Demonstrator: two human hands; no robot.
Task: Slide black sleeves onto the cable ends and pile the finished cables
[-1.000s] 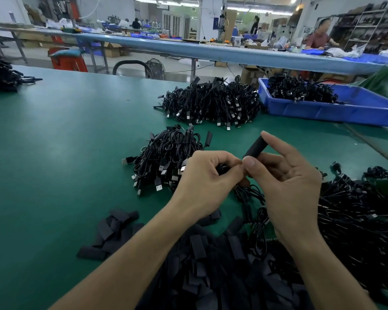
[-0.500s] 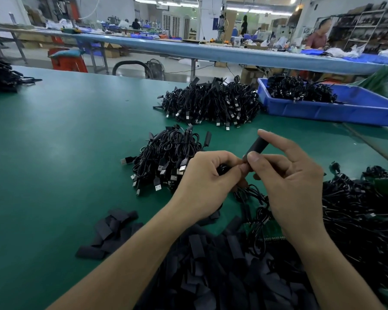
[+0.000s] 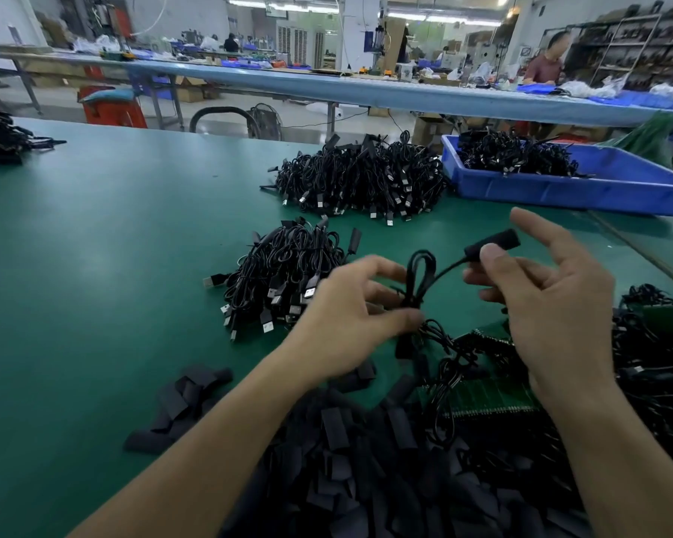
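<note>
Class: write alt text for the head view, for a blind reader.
Two hands hold a black cable over a green table: the right hand pinches the sleeve on its end, the left hand grips its looped cord. Nearer lie loose sleeves; beyond, cable piles.

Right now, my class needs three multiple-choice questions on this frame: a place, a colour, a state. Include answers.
1. Where does the blue bin stand? A far right of the table; B near left; C on the floor.
2. The table surface is: A red; B green; C white.
3. The end of the cable in the right hand is: A bare; B cut off; C inside a black sleeve.
Answers: A, it sits at the far right edge. B, the surface is green. C, the sleeve covers the pinched end.
</note>
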